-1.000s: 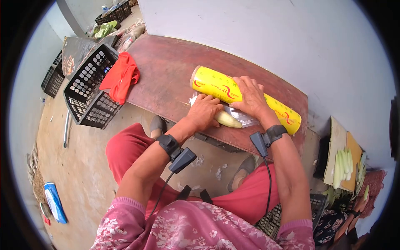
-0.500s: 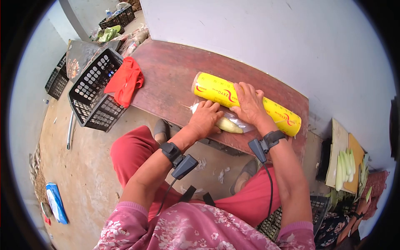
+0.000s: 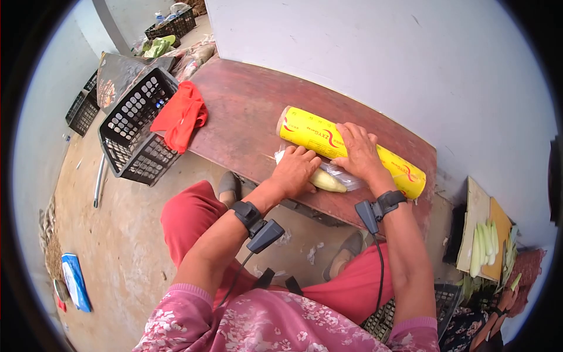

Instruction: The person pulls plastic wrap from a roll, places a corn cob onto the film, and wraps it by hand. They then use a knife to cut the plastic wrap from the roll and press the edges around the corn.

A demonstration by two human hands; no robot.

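Note:
A yellow printed roll of film (image 3: 311, 130) lies slantwise on the dark red table (image 3: 240, 88). My right hand (image 3: 359, 151) rests on the middle of the roll, its fingers over the top and the thumb toward the near side. In front of the roll lies a pale green vegetable (image 3: 328, 182), with clear film (image 3: 346, 175) beside it. My left hand (image 3: 295, 170) is wrapped over the vegetable's left part, which it mostly hides. A white tip shows just beyond the left fingers.
A black crate (image 3: 135, 129) stands left of the table, a red cloth (image 3: 183, 117) draped over its edge. At the right, pale green vegetables (image 3: 484, 246) lie on boards beside another person's arm (image 3: 498, 314). A blue-white packet (image 3: 76, 281) is on the floor.
The whole view has shifted slightly. Both hands keep nearly the same places on the vegetable and the roll.

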